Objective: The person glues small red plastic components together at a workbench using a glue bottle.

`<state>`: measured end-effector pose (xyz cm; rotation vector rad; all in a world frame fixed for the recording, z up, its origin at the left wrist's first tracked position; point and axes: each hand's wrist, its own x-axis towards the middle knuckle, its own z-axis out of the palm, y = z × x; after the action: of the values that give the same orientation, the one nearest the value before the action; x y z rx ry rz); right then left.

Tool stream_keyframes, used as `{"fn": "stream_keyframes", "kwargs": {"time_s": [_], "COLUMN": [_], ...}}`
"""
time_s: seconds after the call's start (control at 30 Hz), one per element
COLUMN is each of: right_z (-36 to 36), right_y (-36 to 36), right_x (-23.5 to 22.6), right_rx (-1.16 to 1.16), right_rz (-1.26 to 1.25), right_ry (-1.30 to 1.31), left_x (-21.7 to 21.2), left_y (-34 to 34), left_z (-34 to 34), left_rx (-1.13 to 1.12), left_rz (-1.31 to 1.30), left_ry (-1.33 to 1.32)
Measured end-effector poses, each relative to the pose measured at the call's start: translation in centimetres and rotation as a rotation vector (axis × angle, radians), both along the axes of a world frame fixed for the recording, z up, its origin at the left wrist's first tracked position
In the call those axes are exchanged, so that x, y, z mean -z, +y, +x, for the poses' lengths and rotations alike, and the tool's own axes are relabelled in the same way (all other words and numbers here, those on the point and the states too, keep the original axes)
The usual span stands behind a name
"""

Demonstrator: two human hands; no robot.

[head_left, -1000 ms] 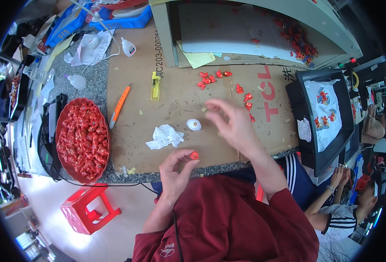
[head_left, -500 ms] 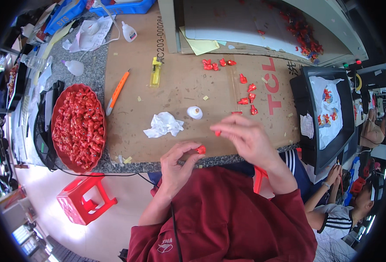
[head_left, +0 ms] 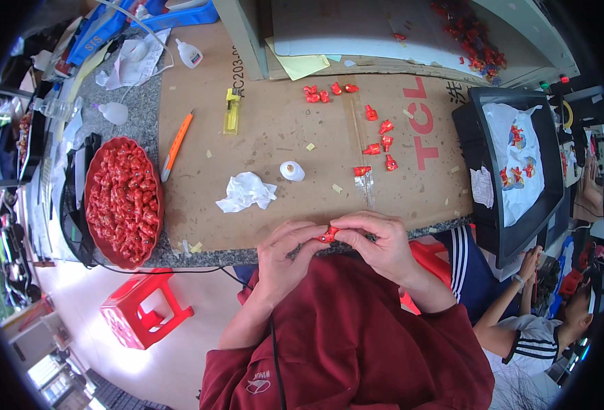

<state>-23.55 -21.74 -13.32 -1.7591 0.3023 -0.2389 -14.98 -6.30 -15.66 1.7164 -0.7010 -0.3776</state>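
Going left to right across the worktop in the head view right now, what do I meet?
Red dish of small red pieces, orange-handled knife, crumpled white tissue, small white bottle, held red piece, black tray.

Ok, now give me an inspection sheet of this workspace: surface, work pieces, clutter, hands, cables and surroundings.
Surface: brown cardboard over a speckled counter; stained, with pale scraps.
Job's things: small red piece, held; loose red pieces on the cardboard; red bowl heaped with more.
Clutter: crumpled tissue, white bottle, orange cutter, yellow plastic item.
Left hand: pinching the held piece.
Right hand: pinching it too.
Cables: black cable on the maroon shirt.
Surroundings: black tray and co-worker at right; red stool at lower left.
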Motion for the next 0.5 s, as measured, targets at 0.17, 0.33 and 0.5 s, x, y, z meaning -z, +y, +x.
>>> {"fn": "stream_keyframes", "kwargs": {"time_s": [0.17,0.33,0.5], "right_z": [-0.5,-0.6,-0.7], "right_y": [0.8,1.4,1.8], "right_x": [0.9,1.5,1.8], "right_rx": [0.047,0.069,0.079], "right_rz": [-0.002,-0.003,0.042], "right_ry": [-0.083,-0.084,-0.085], "left_x": [0.3,0.8,0.8], "left_y": [0.1,0.5,0.8], "left_z": [0.1,0.2,0.1], "left_rx": [0.019,0.041,0.034], "left_rz": [-0.059,-0.078,-0.068], "left_ry": [-0.028,-0.030,-0.017]}}
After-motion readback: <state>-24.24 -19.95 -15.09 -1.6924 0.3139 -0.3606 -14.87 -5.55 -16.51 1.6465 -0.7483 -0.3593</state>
